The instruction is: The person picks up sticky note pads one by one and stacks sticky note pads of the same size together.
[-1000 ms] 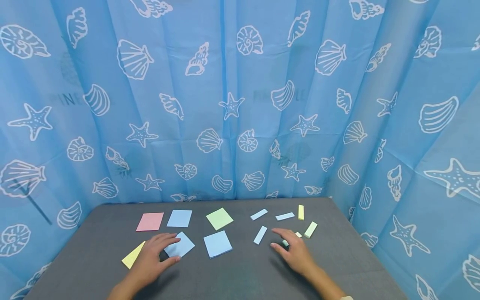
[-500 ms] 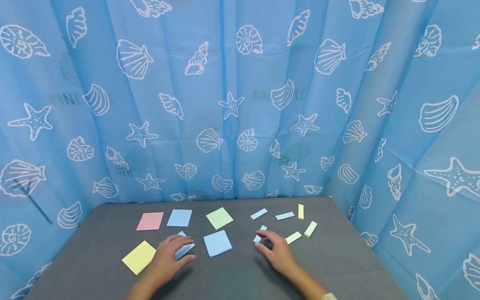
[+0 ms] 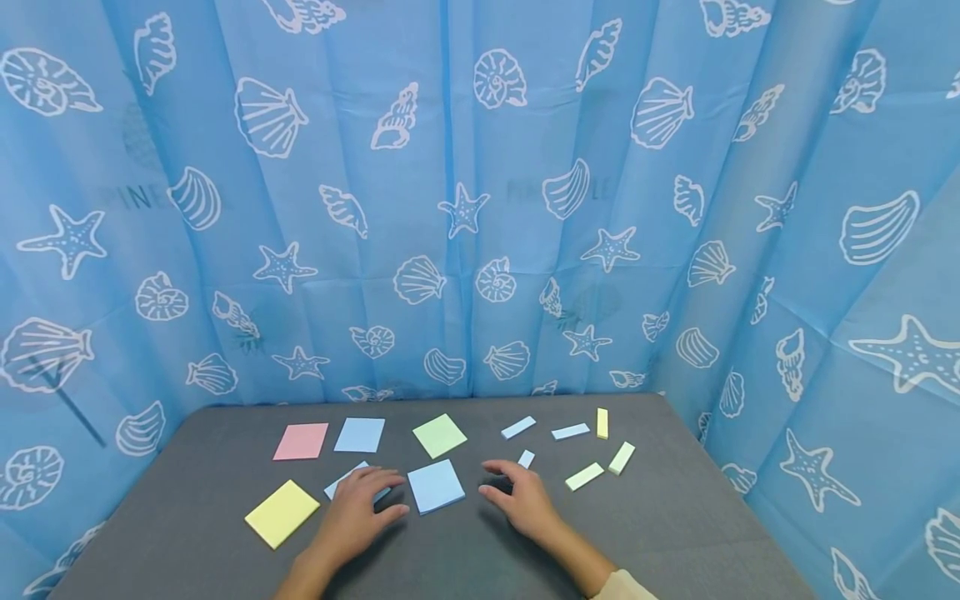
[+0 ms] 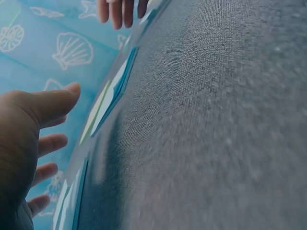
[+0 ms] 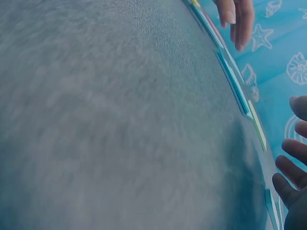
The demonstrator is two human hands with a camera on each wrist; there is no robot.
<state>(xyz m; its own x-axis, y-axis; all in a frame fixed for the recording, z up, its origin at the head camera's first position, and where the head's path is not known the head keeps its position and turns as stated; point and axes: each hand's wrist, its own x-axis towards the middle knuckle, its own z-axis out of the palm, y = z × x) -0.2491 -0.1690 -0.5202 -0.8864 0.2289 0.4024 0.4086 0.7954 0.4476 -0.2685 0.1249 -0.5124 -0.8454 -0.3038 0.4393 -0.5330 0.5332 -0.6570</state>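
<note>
My left hand (image 3: 358,510) hovers over a blue sticky note pad (image 3: 341,482) and covers much of it. Its thumb and fingers are spread apart with nothing between them, as the left wrist view also shows. A second blue sticky note pad (image 3: 437,487) lies flat between the two hands. To its right, my right hand (image 3: 525,507) floats above the table, fingers relaxed and holding nothing. Its fingers partly hide a narrow blue sticky note strip (image 3: 527,458). Shadows fall on the cloth under both hands.
Pink (image 3: 301,442), blue (image 3: 359,435), green (image 3: 439,436) and yellow (image 3: 282,513) square pads lie on the left half of the grey table (image 3: 450,567). Several narrow blue, yellow and green strips (image 3: 584,476) are spread on the right. A blue shell-patterned curtain (image 3: 420,208) hangs behind.
Both hands have moved inward: the left hand to the right, uncovering the yellow pad, and the right hand to the left, off the pale green strip. The pads and strips stay put.
</note>
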